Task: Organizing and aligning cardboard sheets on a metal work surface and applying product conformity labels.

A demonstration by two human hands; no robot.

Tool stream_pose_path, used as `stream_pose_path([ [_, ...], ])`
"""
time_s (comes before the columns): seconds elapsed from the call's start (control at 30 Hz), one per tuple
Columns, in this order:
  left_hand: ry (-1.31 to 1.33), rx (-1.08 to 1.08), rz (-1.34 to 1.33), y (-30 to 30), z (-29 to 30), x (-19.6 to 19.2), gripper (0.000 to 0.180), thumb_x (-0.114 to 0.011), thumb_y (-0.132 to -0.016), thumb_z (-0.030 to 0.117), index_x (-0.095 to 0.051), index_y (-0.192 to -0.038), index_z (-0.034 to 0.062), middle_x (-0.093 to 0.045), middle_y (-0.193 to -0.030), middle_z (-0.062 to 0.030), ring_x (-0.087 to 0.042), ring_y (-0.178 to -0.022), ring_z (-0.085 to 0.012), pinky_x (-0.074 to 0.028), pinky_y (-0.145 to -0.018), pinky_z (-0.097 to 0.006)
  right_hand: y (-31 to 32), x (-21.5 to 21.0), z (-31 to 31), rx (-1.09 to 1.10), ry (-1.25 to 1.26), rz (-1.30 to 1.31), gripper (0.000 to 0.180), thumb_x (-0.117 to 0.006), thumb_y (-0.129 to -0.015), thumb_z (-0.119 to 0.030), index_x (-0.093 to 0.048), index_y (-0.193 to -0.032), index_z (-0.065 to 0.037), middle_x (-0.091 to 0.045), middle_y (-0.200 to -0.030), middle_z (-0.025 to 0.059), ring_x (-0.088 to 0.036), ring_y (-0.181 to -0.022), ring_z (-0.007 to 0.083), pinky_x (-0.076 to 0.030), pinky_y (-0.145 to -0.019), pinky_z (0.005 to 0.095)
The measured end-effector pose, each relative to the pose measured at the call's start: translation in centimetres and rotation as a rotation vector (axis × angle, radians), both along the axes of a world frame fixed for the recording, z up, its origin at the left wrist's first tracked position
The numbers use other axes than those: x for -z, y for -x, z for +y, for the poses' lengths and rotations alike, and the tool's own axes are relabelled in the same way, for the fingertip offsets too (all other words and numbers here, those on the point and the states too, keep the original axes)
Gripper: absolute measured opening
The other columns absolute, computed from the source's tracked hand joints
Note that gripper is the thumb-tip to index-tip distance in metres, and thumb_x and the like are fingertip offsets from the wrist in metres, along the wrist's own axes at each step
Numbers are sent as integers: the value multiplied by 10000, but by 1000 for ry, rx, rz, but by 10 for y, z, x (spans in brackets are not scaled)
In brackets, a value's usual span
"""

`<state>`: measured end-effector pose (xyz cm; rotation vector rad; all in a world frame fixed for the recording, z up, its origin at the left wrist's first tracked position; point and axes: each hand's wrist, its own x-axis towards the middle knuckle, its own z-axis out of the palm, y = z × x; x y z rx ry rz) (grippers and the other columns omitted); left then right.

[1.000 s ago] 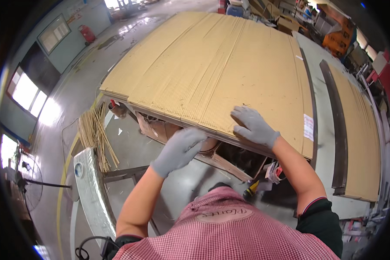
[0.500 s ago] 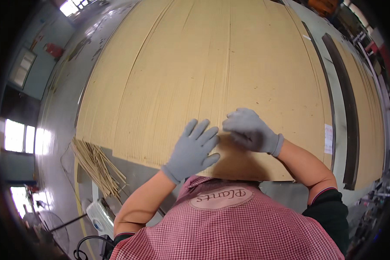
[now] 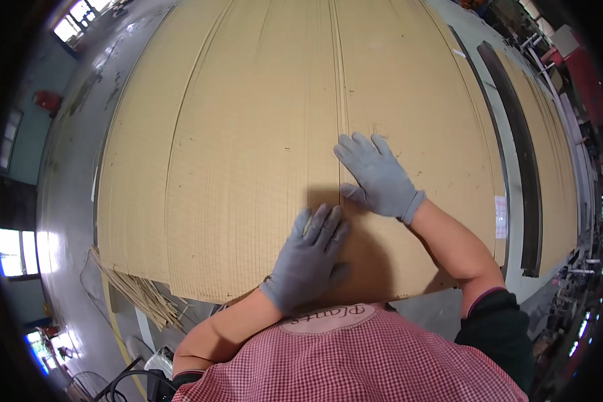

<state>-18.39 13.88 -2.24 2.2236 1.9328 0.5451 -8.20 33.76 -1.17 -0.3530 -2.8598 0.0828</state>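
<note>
A broad tan corrugated cardboard sheet (image 3: 248,134) spreads out before me, with long crease lines running away from me. My left hand (image 3: 309,258), in a grey glove, is at the sheet's near edge with fingers stretched and nothing in it. Farther up and to the right, my right hand (image 3: 375,175), gloved alike, has its fingers spread over the cardboard beside a central crease. It holds nothing either. Whether each palm presses on the sheet I cannot tell.
Thin cardboard strips (image 3: 144,291) hang in a bundle at the near left corner. Along the right side runs a dark bar (image 3: 519,154), with another tan cardboard stack (image 3: 559,174) beyond it. A white paper label (image 3: 500,216) is at the sheet's right edge.
My right hand has moved farther up the sheet and its curled fingers have spread flat. My left hand has shifted slightly nearer to me. The cardboard's near edge sits lower in view.
</note>
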Motion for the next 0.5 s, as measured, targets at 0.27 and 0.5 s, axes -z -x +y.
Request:
stream_pose_path([
  [0.27, 98, 39, -78, 16, 15, -7, 682, -577, -793, 442, -448, -1279, -19, -423, -1352, -184, -372, -1281, -334, -191, -1088, -507, 6, 18, 18, -64, 60, -14, 553, -625, -797, -293, -480, -1247, -5, -472, -1297, 175, -408, -1220, 351, -275, -1039, 477],
  [0.5, 77, 9, -51, 16, 14, -1, 761, -602, -745, 509, -450, -1269, -21, -439, -1344, -173, -379, -1274, -329, -192, -1095, -493, 1, 8, 27, -251, 160, -8, 454, -639, -747, -229, -564, -1156, -47, -536, -1176, 138, -487, -1055, 323, -344, -954, 459],
])
